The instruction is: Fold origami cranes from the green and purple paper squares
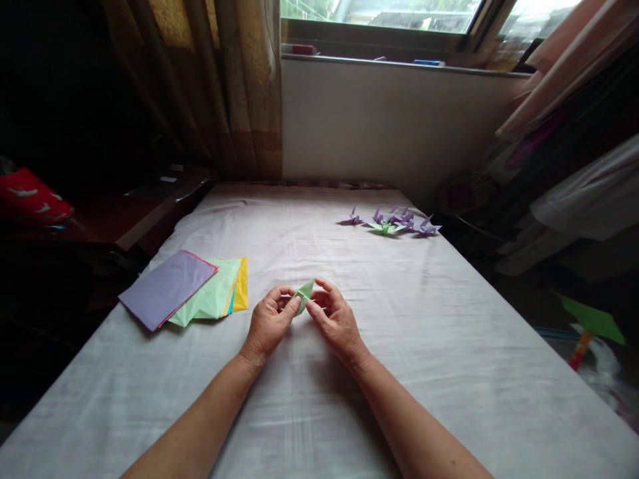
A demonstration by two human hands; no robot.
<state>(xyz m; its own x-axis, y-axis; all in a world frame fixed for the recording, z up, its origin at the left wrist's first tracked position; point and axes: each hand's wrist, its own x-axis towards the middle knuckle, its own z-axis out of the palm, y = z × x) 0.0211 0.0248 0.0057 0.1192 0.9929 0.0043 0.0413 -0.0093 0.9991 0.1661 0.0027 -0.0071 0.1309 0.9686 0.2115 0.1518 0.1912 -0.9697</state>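
Pinching green fold (pixel 303 294) between left hand (pixel 269 322) and right hand (pixel 333 318), clamped from both sides, just above cloth (pixel 449 346) mid-table, likely keeping creases tight; sheets (pixel 184 289) within left reach, cranes (pixel 394 223) parked far right

A white-clothed table (pixel 449 346) bears a fanned paper stack (pixel 184 289) and folded paper cranes (pixel 394 223).

Left hand (pixel 269 322), right hand (pixel 335 320), both bare, forearms (pixel 210 412) unsleeved to the frame edge
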